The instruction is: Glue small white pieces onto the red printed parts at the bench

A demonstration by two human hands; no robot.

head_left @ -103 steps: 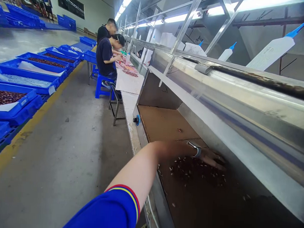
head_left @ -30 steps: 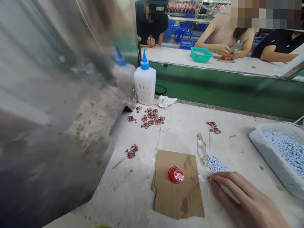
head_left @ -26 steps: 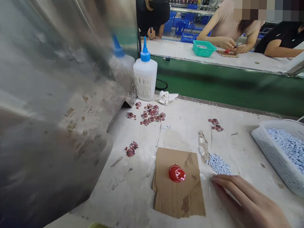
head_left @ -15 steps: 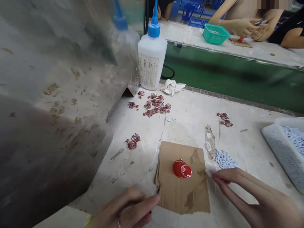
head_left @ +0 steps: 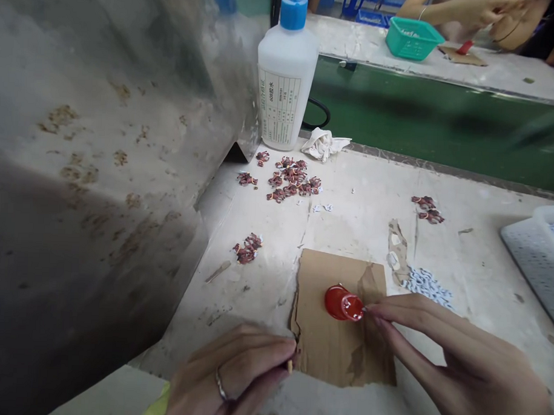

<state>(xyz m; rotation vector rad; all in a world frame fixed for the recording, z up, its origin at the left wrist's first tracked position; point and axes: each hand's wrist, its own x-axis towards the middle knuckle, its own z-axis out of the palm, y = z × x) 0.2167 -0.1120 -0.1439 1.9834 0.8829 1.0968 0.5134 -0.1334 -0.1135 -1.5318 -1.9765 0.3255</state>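
Observation:
On a torn brown cardboard sheet (head_left: 335,355) lies a small red plastic cap (head_left: 344,303), tipped on its side. My right hand (head_left: 453,359) is at the cap's right side, its thumb and fingertips pinching the rim. At the cardboard's lower left edge, my left hand (head_left: 230,375) has curled fingers around a thin pale stick (head_left: 290,366). Only the stick's tip shows; the rest is hidden in the fingers. A ring sits on one finger of that hand.
A scuffed steel hood (head_left: 101,165) fills the left side of the white work table (head_left: 358,234). On the table are a blue-capped glue bottle (head_left: 287,81), a crumpled cloth (head_left: 324,144), red piece clusters (head_left: 289,181), blue-white pieces (head_left: 426,284) and a white basket (head_left: 536,253). A green belt (head_left: 421,109) runs behind.
My right hand has moved left from beside the cardboard onto the red cap. My left hand has come in at the bottom with the stick. The view has tilted downward.

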